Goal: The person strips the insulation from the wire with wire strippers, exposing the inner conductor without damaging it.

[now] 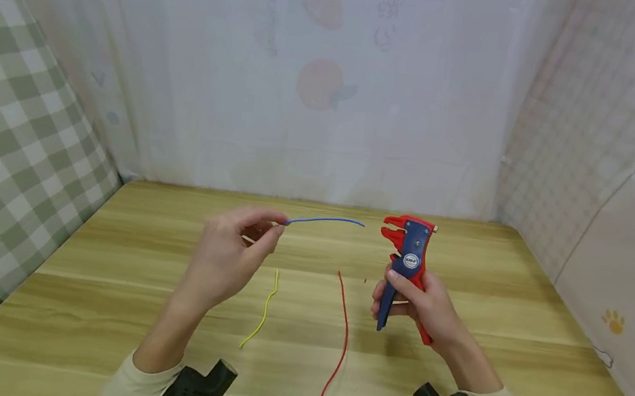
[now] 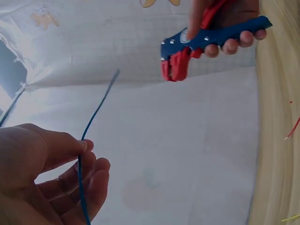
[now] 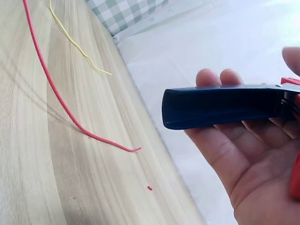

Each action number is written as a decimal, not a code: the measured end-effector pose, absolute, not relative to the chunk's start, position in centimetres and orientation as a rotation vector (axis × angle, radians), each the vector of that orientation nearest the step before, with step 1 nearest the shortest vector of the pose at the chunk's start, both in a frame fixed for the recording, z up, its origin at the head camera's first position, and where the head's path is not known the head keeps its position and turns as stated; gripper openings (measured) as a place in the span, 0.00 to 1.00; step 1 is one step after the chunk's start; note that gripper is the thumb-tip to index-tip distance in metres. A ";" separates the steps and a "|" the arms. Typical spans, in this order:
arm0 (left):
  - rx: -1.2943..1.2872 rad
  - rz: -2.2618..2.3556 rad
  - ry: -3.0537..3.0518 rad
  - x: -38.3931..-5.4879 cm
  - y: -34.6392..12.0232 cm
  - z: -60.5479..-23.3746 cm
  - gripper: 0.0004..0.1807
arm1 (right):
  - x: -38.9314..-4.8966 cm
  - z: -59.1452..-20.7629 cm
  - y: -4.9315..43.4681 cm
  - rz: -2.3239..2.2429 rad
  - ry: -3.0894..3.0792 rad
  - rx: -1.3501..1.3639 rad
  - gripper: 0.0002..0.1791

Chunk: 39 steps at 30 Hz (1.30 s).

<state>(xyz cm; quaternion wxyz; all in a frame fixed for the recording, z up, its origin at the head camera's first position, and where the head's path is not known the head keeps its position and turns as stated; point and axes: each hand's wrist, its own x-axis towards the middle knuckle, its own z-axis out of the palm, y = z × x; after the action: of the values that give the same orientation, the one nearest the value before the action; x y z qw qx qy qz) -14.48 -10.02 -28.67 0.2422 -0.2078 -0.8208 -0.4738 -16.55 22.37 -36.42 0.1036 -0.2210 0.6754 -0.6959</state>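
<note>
Between thumb and forefinger, my left hand (image 1: 232, 250) pinches a blue wire (image 1: 327, 218), whose free end points right toward the tool. My right hand (image 1: 421, 302) grips a red and blue wire stripper (image 1: 411, 256) upright by its handles, its jaws parted and facing left. A short gap separates the wire's tip from those jaws. In the left wrist view the blue wire (image 2: 96, 112) also runs down across the fingers. The right wrist view shows the stripper's dark blue handle (image 3: 220, 108) lying across the fingers.
On the wooden table (image 1: 92, 301) lie a yellow wire (image 1: 265, 313) and a longer red wire (image 1: 345, 339). A tiny red scrap (image 3: 150, 188) sits close to the red wire's end. White sheeting (image 1: 219, 74) rises behind the table; a green checked cloth (image 1: 9, 77) hangs at left.
</note>
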 end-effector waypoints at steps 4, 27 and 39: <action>-0.605 -1.235 -2.278 -15.3 -9.2 -29.8 0.06 | -16.2 -36.5 22.1 -2.047 1.993 -0.775 0.06; -0.542 -1.360 -2.402 -15.8 -8.1 -30.7 0.07 | -15.5 -35.8 21.4 -1.968 1.988 -0.927 0.04; -0.598 -1.407 -2.403 -15.4 -7.8 -30.7 0.07 | -15.5 -35.9 21.4 -1.949 2.040 -0.899 0.07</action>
<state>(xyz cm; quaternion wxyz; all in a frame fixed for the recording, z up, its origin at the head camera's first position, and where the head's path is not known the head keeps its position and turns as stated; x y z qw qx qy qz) -15.44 -7.80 -30.66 0.1461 -0.2076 -0.8348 -0.4886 -15.50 21.38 -35.93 0.0904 -0.3023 0.6861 -0.6555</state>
